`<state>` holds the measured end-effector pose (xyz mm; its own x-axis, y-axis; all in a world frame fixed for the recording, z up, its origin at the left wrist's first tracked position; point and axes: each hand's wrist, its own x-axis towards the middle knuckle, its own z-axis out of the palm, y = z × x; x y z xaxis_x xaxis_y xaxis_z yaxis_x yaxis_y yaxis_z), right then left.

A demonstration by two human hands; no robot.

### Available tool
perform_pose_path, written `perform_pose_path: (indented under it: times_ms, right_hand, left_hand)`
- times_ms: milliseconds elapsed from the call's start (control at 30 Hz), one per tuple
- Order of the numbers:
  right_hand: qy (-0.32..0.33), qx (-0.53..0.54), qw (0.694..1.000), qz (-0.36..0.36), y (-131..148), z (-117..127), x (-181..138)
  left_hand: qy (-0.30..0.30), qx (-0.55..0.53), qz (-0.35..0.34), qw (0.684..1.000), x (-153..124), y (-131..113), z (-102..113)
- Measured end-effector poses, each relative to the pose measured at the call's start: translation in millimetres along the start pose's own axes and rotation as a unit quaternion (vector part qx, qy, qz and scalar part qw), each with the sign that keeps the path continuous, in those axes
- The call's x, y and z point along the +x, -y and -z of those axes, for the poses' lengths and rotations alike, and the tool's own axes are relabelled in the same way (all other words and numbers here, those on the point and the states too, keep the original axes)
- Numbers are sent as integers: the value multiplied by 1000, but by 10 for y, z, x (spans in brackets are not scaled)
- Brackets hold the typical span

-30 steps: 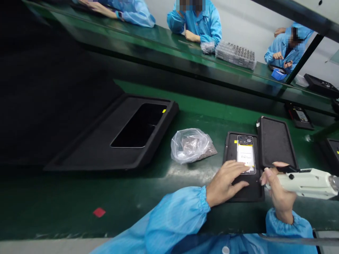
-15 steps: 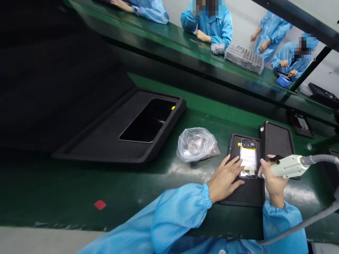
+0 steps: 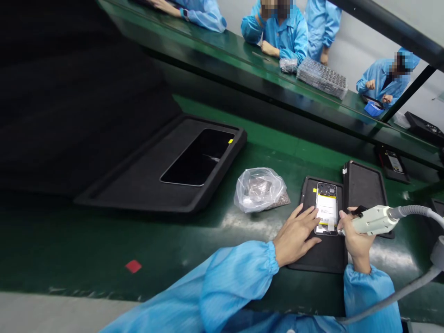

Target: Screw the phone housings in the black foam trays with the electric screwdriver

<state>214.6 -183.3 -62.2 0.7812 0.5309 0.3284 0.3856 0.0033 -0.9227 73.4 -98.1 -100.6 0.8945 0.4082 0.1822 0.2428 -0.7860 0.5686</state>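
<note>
Head view: open phone (image 3: 326, 209) lying insides-up in a black carrier tray (image 3: 324, 259) on the green belt (image 3: 173, 245). Flat and spread wide, left hand (image 3: 294, 236) pressing down just left of the phone, fingertips at its edge, gripping nothing. Closed around a white power screwdriver (image 3: 373, 219), right hand (image 3: 355, 238) just right of the phone, tool tip down at the phone's lower right corner, hose (image 3: 416, 212) trailing off further right. Likely risks: bit skating off its mark and scarring the battery label, given the slanted tool; hose tug dragging the tip sideways; tray sliding under slackened left-hand pressure. Plastic bag (image 3: 259, 188) of small parts left of the phone, near enough for a sleeve to snag.
</note>
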Motion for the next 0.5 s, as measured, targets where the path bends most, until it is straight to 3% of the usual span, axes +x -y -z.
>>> perform_pose_path:
  times_ms: [333, 500]
  right_hand:
    - [10, -24, 1000, -11, -107, 17, -24]
    - [33, -31, 999, 2, 19, 97, -44]
  left_hand:
    - [23, 21, 4, 1000, 12, -14, 24]
    - [56, 63, -5, 996, 43, -66, 80]
